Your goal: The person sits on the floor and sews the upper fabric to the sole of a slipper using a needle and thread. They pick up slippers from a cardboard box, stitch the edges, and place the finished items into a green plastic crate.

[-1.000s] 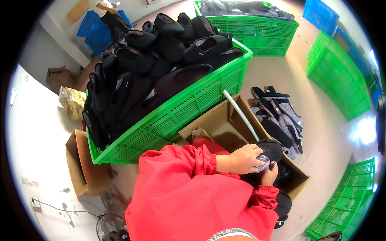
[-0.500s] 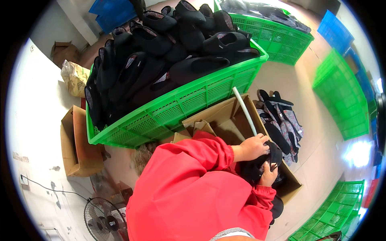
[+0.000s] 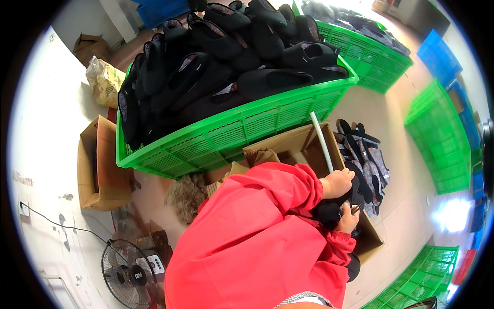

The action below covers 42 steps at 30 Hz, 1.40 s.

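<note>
My left hand (image 3: 338, 184) is closed on a black cloth shoe (image 3: 356, 193), partly hidden by the fingers, above an open cardboard box (image 3: 371, 238). Just below it, my right hand (image 3: 349, 220) is closed too, pressed near the same dark material. A small, slim, dark thing (image 3: 355, 209) shows at its fingertips, too small to name. More black material (image 3: 327, 212) bunches beside both hands, its shape unclear. A pale rod (image 3: 322, 141) slants up out of the box beside my left hand.
A green crate (image 3: 242, 119) heaped with black cloth shoes (image 3: 218, 77) stands ahead. Shoes with patterned linings (image 3: 371, 164) lie on the floor to the right. Another cardboard box (image 3: 110, 165) and a fan (image 3: 128, 273) are at left. Green crates (image 3: 440, 136) stand at far right.
My view has shifted a little, so the surroundings sit differently in it. Both hands stay together at the black shoe, and the small slim thing shows more clearly at my right fingertips.
</note>
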### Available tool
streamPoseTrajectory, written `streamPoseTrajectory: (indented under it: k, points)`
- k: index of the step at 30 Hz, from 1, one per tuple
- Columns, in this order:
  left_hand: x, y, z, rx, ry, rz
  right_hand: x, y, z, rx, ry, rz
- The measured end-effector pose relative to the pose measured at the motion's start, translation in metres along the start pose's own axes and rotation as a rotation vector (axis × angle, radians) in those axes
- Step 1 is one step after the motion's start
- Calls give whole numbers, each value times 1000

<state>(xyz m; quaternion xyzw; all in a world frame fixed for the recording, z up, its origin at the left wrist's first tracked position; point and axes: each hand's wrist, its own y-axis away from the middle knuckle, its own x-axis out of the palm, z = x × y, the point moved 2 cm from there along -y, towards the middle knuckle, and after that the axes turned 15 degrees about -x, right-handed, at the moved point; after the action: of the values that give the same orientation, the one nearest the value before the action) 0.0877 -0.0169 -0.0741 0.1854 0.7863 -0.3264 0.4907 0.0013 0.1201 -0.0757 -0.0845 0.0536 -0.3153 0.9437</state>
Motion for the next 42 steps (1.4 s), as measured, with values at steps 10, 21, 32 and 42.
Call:
streamPoseTrajectory:
  k: [10,21,32,42]
  points:
    - [28,-11,13,-175,-170,275,11,2,-2,-50,27,42]
    - [14,-3,7,-141,-131,275,1,4,-4,-26,28,52]
    - [-33,17,-1,48,24,315,-3,33,-10,2,-19,-1]
    - [-51,43,30,-354,1161,168,-20,52,-10,177,-297,-160]
